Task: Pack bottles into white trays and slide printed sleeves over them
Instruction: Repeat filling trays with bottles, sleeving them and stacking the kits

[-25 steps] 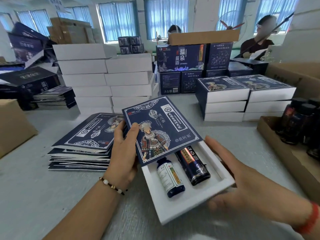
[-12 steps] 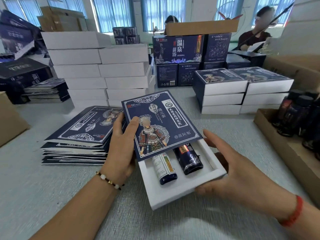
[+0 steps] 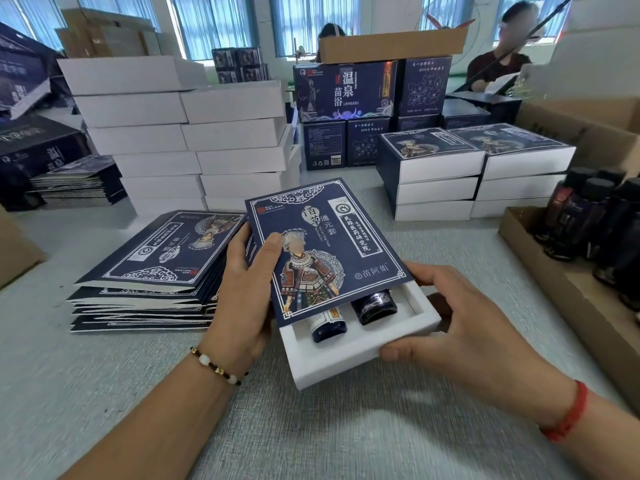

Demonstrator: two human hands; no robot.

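Observation:
A white tray [image 3: 339, 358] holds two dark bottles [image 3: 327, 325] lying side by side. A navy printed sleeve [image 3: 322, 247] covers most of the tray, so only the bottle ends and the tray's near end show. My left hand [image 3: 242, 289] grips the sleeve's left edge, thumb on top. My right hand [image 3: 460, 327] grips the tray's right near corner, thumb on its front wall and fingers behind it.
A stack of flat sleeves [image 3: 152, 271] lies to the left. White trays [image 3: 180, 133] are piled behind, sleeved boxes [image 3: 474, 168] at back right. A cardboard box of bottles [image 3: 588, 230] stands at the right. Other people sit at the far side.
The tray has slid further into the sleeve, so less of the bottles shows. My right hand has closed round the tray's near corner.

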